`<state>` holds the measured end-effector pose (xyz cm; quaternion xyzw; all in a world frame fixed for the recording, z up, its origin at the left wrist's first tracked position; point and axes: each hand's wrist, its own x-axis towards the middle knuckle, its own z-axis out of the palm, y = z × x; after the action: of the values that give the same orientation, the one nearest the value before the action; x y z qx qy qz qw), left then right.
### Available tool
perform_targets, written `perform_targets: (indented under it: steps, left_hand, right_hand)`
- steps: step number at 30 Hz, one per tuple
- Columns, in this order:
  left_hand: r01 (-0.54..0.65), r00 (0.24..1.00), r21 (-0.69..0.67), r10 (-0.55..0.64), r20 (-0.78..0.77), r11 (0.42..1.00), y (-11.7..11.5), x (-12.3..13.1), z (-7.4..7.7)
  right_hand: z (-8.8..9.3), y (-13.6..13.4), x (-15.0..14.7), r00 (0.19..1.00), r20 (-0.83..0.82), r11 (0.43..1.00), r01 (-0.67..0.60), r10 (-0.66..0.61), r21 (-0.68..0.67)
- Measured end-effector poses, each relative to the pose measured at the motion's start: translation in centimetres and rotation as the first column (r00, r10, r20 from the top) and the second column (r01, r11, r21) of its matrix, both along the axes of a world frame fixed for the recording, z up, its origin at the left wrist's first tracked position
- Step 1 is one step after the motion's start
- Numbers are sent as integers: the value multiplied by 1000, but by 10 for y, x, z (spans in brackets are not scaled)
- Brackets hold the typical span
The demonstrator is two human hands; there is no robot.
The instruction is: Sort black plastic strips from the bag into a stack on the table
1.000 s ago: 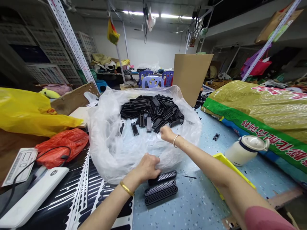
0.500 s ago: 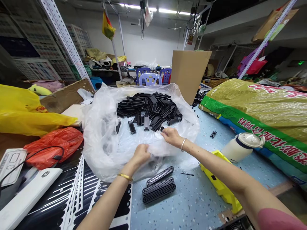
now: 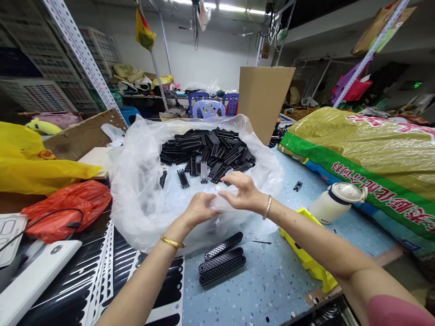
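A large translucent plastic bag (image 3: 132, 213) lies spread on the table, its mouth facing up. Inside it is a heap of black slotted plastic pieces (image 3: 207, 149), with a few lying loose near its front. My left hand (image 3: 200, 209) pinches the bag's near edge. Just right of it, my right hand (image 3: 243, 192) has thumb and fingers apart over the same edge; its thumb touches or nearly touches the plastic. Closer to me, several black textured strips with rounded ends (image 3: 222, 265) lie side by side on the blue speckled table (image 3: 265, 290).
To the right stand a cream lidded jug (image 3: 331, 203) and a yellow plastic tray (image 3: 306, 253), beside a big printed sack (image 3: 367, 149). On the left are a red plastic bag (image 3: 64, 208), a white power bank-like bar (image 3: 41, 280) and black die-cut sheets (image 3: 88, 271). A cardboard sheet (image 3: 265, 99) stands behind.
My right hand has come nearer my left hand and its fingers have spread; the dark piece at its fingertips no longer shows there. The whole view has shifted slightly.
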<state>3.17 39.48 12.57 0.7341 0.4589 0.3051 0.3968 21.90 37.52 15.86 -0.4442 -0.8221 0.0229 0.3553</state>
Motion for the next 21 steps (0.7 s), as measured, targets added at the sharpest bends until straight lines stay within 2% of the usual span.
perform_targets:
  steps: [2,4,5,7,9,12,15,17,19,21]
  left_hand:
    - [112,980,27,-107,-165,993,-10,-1,-1]
    - [141,947,20,-129,-294,990,-11,-8,-5]
    - [112,939,14,-102,-327,994,-9,-13,-8]
    - [26,924,20,-17,-382,999,-1,-22,-15]
    - [-40,905,42,54,-422,998,8,-28,-22]
    - [-47,907,64,69,-415,997,10,-28,-22]
    - [5,944,100,28,-329,995,-7,-25,-7]
    - [75,969,143,-38,-243,987,-24,-24,8]
    - [170,977,188,-141,-159,967,-38,-22,21]
    - [221,967,228,-183,-174,948,-45,-18,29]
  right_hand:
    - [6,-3,0,971,214,969,-52,106,-242]
    - [9,-14,5,891,404,893,-6,209,-450]
    - [10,-22,9,857,460,868,29,233,-495]
    - [12,-40,20,832,499,865,47,242,-499]
    - [13,-57,29,833,481,889,-27,273,-458]
    - [10,-75,38,852,451,940,-127,267,-317]
    - [6,-81,42,903,373,977,-195,214,-88]
    - [11,-79,44,932,301,968,-236,200,90]
    - [24,-69,47,963,218,951,-210,161,228]
    - [43,-52,47,993,88,952,-97,75,290]
